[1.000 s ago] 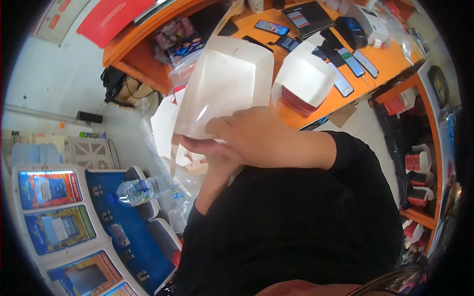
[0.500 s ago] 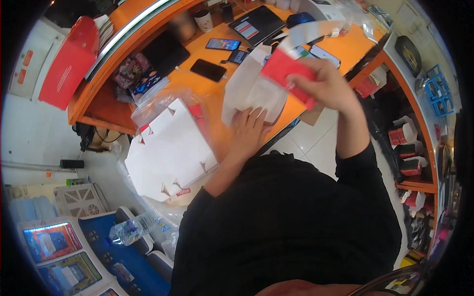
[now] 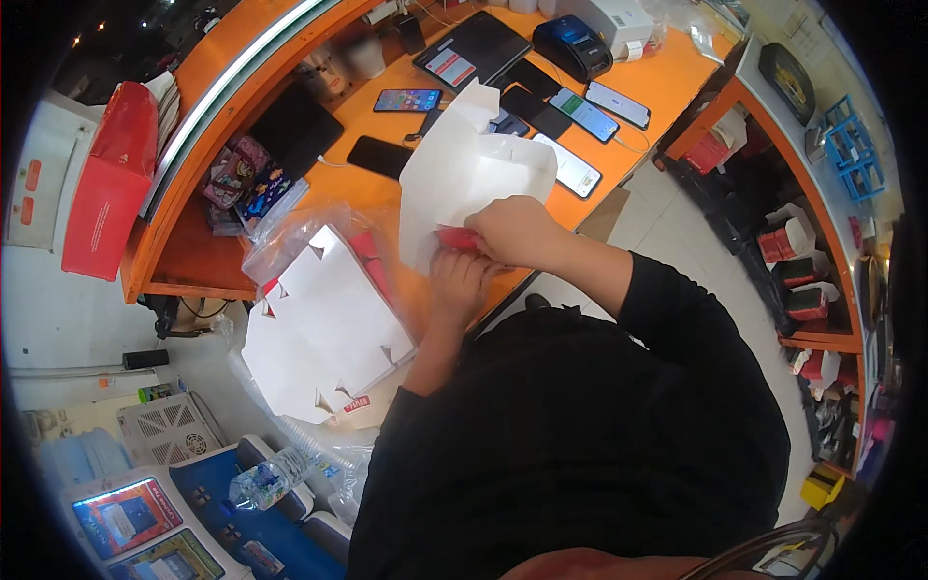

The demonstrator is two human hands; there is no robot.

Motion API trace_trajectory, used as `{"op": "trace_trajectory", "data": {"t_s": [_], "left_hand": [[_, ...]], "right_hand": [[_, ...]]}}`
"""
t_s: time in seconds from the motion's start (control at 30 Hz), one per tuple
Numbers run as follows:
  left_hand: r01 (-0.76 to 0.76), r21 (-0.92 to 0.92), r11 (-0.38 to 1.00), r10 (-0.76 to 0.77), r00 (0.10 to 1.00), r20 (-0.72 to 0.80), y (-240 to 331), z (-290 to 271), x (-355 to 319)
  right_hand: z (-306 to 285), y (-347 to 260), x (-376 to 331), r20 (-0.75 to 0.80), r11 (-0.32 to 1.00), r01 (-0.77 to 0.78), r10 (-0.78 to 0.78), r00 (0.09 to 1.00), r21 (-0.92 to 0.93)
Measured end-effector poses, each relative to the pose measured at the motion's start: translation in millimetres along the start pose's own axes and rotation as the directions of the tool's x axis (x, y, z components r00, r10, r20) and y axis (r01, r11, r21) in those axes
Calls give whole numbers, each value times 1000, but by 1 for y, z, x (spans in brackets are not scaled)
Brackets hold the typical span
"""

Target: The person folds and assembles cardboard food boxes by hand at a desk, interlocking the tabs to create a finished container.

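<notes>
A partly folded cardboard box [image 3: 503,174], white inside with red showing on a small flap [image 3: 458,239], stands on the near part of the orange counter. My right hand [image 3: 522,232] is closed on the box at its near corner, beside the red flap. My left hand [image 3: 458,282] presses up against the same corner, its fingers bent on the flap; part of the fingertips is hidden. To the left lies a stack of flat white box blanks [image 3: 319,329] with notched edges, a little red showing beneath it.
Several phones [image 3: 584,114] lie behind the box on the orange counter [image 3: 372,208]. A tablet [image 3: 474,48] and a small black printer [image 3: 572,46] stand farther back. Folded red boxes [image 3: 804,271] fill the shelf at right. A water bottle [image 3: 269,481] lies at lower left.
My right hand has swung left and down with the red panel, meeting my left hand at the near corner. The box's right side now stands folded up. My left hand has shifted slightly nearer.
</notes>
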State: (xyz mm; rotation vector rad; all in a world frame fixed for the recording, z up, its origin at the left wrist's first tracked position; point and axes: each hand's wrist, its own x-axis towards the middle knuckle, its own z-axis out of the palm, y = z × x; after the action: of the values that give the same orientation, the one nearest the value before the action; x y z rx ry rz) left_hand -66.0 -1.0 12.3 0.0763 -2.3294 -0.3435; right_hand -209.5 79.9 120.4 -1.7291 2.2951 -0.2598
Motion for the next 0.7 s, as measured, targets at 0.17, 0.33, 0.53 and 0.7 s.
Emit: {"op": "trace_trajectory", "data": {"t_s": [0.17, 0.33, 0.53, 0.7], "left_hand": [[15, 1, 1000, -15, 1000, -21, 2, 3, 0], [-25, -40, 999, 22, 997, -69, 3, 10, -3], [-37, -120, 992, 26, 995, -95, -1, 18, -8], [-53, -140, 989, 43, 996, -73, -4, 23, -10]], "right_hand": [[-2, 0, -4, 60, 999, 25, -23, 998, -36], [20, -6, -2, -52, 999, -38, 39, 998, 22], [32, -14, -10, -87, 986, -109, 120, 989, 130], [33, -10, -8, -74, 984, -96, 108, 991, 152]]}}
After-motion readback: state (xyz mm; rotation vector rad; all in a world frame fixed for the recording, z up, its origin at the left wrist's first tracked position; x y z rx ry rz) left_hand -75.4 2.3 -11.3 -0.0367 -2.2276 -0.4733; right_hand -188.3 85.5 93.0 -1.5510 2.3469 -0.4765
